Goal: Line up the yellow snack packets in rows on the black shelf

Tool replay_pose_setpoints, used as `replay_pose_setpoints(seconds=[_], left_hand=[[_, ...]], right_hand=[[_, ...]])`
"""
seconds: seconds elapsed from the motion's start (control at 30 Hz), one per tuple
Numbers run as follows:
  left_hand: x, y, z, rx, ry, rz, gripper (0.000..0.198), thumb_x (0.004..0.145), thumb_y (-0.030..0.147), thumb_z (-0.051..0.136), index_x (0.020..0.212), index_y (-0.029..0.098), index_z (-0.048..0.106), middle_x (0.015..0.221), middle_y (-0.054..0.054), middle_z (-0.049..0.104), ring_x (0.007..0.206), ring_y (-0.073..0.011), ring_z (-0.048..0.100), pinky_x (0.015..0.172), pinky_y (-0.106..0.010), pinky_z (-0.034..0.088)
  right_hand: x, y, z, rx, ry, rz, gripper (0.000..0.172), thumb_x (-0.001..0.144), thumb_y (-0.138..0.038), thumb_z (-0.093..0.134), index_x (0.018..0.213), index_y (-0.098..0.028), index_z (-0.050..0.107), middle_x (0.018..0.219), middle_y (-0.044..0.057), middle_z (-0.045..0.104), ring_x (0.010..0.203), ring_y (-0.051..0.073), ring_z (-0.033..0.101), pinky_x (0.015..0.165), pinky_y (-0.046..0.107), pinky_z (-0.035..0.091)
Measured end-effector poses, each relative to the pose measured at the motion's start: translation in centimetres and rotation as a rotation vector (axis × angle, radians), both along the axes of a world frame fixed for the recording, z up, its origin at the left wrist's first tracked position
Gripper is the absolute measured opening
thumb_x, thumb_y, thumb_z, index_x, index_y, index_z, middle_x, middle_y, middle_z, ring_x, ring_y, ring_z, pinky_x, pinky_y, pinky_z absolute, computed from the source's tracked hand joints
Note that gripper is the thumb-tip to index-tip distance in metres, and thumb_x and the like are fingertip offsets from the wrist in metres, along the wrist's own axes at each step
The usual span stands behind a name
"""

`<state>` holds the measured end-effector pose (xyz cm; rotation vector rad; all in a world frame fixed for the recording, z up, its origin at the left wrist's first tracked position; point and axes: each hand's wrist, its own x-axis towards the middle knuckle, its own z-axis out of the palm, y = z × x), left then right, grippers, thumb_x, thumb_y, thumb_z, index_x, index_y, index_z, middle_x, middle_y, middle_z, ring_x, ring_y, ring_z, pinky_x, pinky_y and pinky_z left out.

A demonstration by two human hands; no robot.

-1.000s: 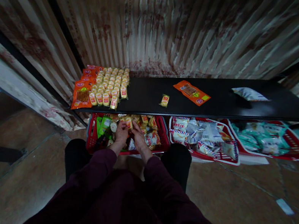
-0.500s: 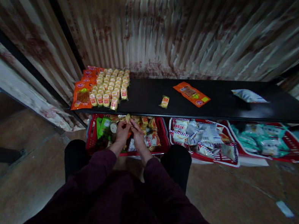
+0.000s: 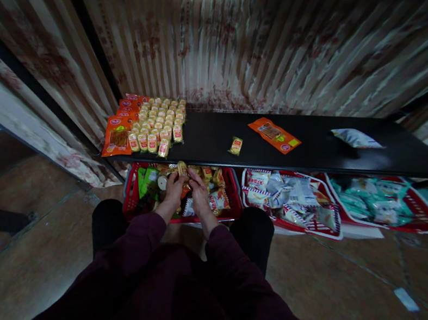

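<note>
fingers (image 3: 173, 177) (left hand (image 3: 174, 190); right (image 3: 199, 193) unclear) pinch the yellow packet (image 3: 182, 168), label now turned away.

Near the center, toward seven o'clock, the left hand's (image 3: 174, 190) fingers partly cover a yellow snack (image 3: 182, 167), too small to make out clearly. The shelf (image 3: 206, 142) hides the far edge of the red basket (image 3: 235, 190). The striped curtain (image 3: 234, 42) is cut off at twelve o'clock, the dark shirt (image 3: 181, 298) at six.
</note>
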<state>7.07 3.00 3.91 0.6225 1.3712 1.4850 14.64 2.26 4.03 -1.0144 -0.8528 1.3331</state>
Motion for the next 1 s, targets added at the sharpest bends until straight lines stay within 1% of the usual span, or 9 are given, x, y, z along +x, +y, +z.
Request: replay_pose_setpoints(seconds=[0.13,0.2,0.3,0.43,0.53,0.7,0.87,1.0], left_hand=[[-0.3,-0.1,-0.4,-0.041,-0.068,-0.046,0.018,0.067,0.027,0.059,0.083,0.017,0.060,0.082,-0.002,0.062,0.074,-0.0114,0.057,0.074,-0.026,0.043],[-0.4,-0.1,-0.5,-0.037,-0.093,-0.045,0.018,0.068,0.028,0.060,0.083,0.018,0.059,0.081,-0.001,0.061,0.072,-0.0108,0.057,0.073,-0.026,0.044],[-0.4,-0.1,-0.4,-0.057,-0.122,-0.013,0.016,0.068,0.026,0.060,0.081,0.018,0.059,0.079,0.000,0.061,0.068,-0.0095,0.057,0.070,-0.025,0.044],[-0.3,-0.1,0.1,-0.079,-0.175,0.012,0.011,0.068,0.019,0.058,0.079,0.017,0.058,0.077,0.000,0.062,0.067,-0.0089,0.057,0.070,-0.024,0.045],[-0.3,-0.1,0.5,-0.078,-0.246,0.017,0.015,0.071,0.017,0.057,0.085,0.017,0.060,0.078,-0.002,0.064,0.068,-0.0095,0.058,0.072,-0.025,0.046],[-0.3,-0.2,0.9,-0.118,-0.275,0.019,0.025,0.075,0.013,0.052,0.098,0.019,0.062,0.085,-0.004,0.067,0.074,-0.0101,0.061,0.075,-0.025,0.047],[-0.3,0.0,0.5,-0.119,-0.283,0.020,0.030,0.078,0.012,0.049,0.103,0.021,0.062,0.087,-0.004,0.067,0.078,-0.0108,0.062,0.076,-0.025,0.048],[-0.5,0.3,-0.2,-0.125,-0.301,0.018,0.026,0.077,0.012,0.050,0.097,0.021,0.063,0.088,-0.003,0.066,0.075,-0.0101,0.062,0.077,-0.026,0.047]], right_hand=[[0.0,0.0,-0.1,-0.007,-0.017,-0.017,0.041,0.068,-0.030,0.055,0.107,-0.023,0.067,0.113,0.005,0.067,0.115,0.022,0.055,0.106,0.043,0.036],[0.0,0.0,-0.2,-0.003,-0.024,-0.021,0.040,0.068,-0.030,0.055,0.105,-0.023,0.068,0.113,0.005,0.068,0.114,0.022,0.056,0.106,0.043,0.036],[-0.1,0.1,-0.5,0.012,-0.029,-0.023,0.038,0.069,-0.030,0.056,0.104,-0.022,0.068,0.112,0.005,0.068,0.113,0.022,0.056,0.106,0.043,0.036],[0.0,0.2,-0.8,0.024,-0.042,-0.033,0.036,0.070,-0.033,0.057,0.103,-0.022,0.068,0.113,0.006,0.067,0.114,0.023,0.056,0.105,0.044,0.036],[0.0,0.2,-0.9,0.025,-0.033,-0.023,0.036,0.070,-0.035,0.059,0.101,-0.021,0.069,0.114,0.006,0.067,0.112,0.023,0.057,0.104,0.044,0.038],[-0.1,0.1,-1.1,0.010,-0.037,-0.044,0.034,0.069,-0.037,0.060,0.099,-0.022,0.070,0.110,0.005,0.069,0.109,0.023,0.058,0.104,0.043,0.038],[0.0,0.0,-1.1,0.037,-0.057,-0.037,0.033,0.071,-0.035,0.059,0.099,-0.023,0.070,0.108,0.005,0.069,0.108,0.022,0.059,0.104,0.043,0.039],[0.1,0.0,-1.0,0.055,-0.092,-0.040,0.031,0.072,-0.033,0.057,0.099,-0.022,0.070,0.107,0.004,0.070,0.106,0.022,0.060,0.102,0.042,0.040]])
